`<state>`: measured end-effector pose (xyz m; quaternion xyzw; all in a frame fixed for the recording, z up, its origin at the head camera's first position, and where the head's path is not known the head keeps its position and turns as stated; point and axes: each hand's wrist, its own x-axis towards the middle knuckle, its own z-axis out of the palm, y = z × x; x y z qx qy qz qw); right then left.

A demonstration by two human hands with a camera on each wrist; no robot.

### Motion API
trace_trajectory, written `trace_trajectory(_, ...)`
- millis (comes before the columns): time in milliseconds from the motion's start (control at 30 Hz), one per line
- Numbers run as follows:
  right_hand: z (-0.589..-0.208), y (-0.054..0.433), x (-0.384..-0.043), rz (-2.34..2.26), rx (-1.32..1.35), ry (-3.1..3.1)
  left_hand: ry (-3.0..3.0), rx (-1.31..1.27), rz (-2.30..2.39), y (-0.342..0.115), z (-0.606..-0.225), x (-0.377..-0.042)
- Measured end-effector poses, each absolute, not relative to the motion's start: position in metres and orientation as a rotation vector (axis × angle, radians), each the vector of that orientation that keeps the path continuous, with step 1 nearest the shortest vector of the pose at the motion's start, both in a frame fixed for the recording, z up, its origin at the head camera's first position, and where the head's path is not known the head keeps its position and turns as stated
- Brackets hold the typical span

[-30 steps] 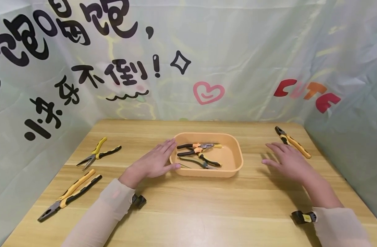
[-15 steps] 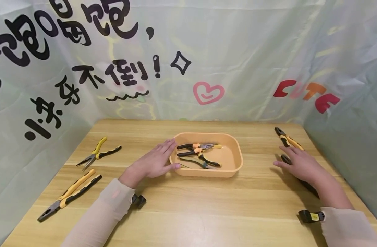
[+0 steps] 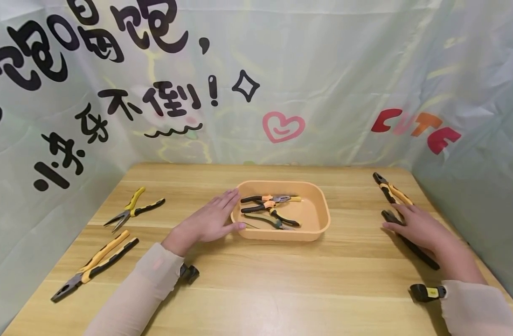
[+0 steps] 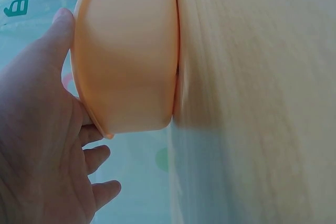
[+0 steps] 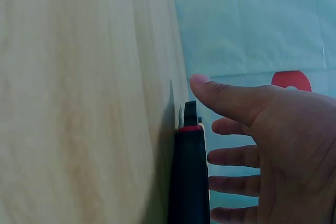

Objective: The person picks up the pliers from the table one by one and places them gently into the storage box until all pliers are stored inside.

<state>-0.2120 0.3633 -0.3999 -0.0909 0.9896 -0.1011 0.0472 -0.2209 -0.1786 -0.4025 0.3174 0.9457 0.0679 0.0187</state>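
My left hand (image 3: 208, 219) rests at the left end of an orange plastic bin (image 3: 281, 236), fingers straight along its rim. In the left wrist view its thumb touches the rim of the bin (image 4: 126, 56). Out to the right, my right hand (image 3: 422, 227) is over black-handled pliers (image 3: 418, 253), fingers and thumb spread apart. The right wrist view shows these pliers (image 5: 189, 177) beside the fingertips, with a red band near the head. Just beyond lie yellow-and-black pliers (image 3: 382, 180), partly hidden by the fingers.
Inside the bin are several pliers, among them an orange-and-black pair (image 3: 260, 206). To the left on the wooden table (image 3: 273, 289) lie needle-nose pliers (image 3: 132, 205) and long combination pliers (image 3: 88, 270). A printed cloth (image 3: 323, 70) stands behind.
My right hand has moved right and slightly down, uncovering more of the black-handled pliers beneath it. The left hand and the bin have stayed in place.
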Motion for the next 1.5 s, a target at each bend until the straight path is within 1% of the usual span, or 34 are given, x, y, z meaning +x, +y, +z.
trace_trajectory(167,-0.402,0.370,-0.211,-0.310,-0.264,3.017,2.932,0.991,0.197,-0.178,-0.402,-0.222)
trace_trajectory(500,-0.403,0.379,-0.210,-0.324,-0.129,2.974,2.935,1.007,0.201,-0.176,-0.402,-0.223)
trace_trajectory(1033,-0.396,0.376,-0.207,-0.281,-0.064,2.949,2.938,1.005,0.211,-0.177,-0.402,-0.222)
trace_trajectory(1200,-0.392,0.373,-0.202,-0.351,-0.013,2.905,2.939,0.995,0.212,-0.178,-0.402,-0.222)
trace_trajectory(1500,-0.388,0.368,-0.202,-0.262,-0.176,2.932,2.937,0.987,0.214,-0.178,-0.401,-0.221)
